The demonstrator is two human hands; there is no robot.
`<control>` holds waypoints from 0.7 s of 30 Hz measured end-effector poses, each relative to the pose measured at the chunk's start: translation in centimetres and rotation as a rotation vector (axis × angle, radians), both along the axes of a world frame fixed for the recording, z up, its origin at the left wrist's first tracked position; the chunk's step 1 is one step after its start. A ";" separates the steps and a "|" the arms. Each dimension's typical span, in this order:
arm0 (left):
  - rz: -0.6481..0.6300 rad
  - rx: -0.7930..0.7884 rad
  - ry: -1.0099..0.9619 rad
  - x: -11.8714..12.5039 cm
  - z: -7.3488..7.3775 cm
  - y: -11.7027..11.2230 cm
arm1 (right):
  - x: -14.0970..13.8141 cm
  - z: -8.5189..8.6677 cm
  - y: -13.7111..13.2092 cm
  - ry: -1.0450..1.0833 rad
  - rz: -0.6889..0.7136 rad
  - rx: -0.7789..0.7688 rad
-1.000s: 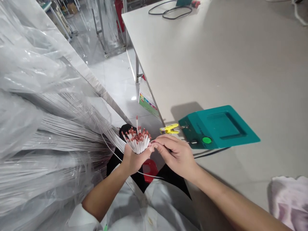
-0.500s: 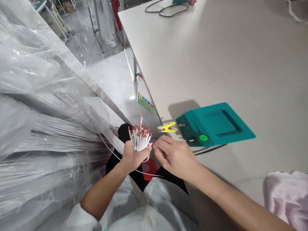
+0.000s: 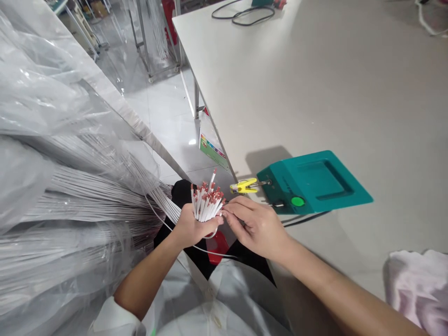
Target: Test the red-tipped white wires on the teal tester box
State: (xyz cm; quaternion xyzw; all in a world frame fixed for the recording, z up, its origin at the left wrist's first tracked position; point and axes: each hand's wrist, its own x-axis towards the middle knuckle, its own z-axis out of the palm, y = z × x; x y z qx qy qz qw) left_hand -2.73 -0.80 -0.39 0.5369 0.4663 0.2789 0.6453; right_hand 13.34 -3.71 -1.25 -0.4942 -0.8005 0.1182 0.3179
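A bundle of white wires (image 3: 206,207) with bare copper-coloured ends stands up out of my left hand (image 3: 191,227), which is wrapped round it. One wire end sticks up above the others. My right hand (image 3: 261,226) is closed in a pinch at the bundle's right edge, close to my left thumb. What its fingertips grip is too small to make out. Just beyond the right hand, a yellow clip (image 3: 244,185) is fixed to a teal device (image 3: 315,182) with a green button (image 3: 297,201).
Many long wires (image 3: 98,191) under clear plastic sheeting (image 3: 42,84) fill the left side. The pale table (image 3: 332,93) carries a black cable (image 3: 252,18) at its far end and a pinkish cloth (image 3: 418,284) near me. Something red (image 3: 217,247) lies at my lap.
The bundle in my left hand has shifted slightly right and down, its tips leaning more to the right. My right hand keeps its pinch beside it, almost unmoved.
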 end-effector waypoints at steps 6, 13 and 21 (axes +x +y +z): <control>0.140 -0.121 0.044 0.4 -0.5 0.3 | 1.4 2.2 0.1 -0.362 -0.092 0.153; 0.192 -0.152 -0.087 1.2 -1.4 1.2 | 4.6 3.8 1.6 -0.717 -0.115 0.162; 0.196 -0.195 -0.199 2.1 -1.6 1.8 | 4.8 4.3 3.5 -0.811 -0.001 0.140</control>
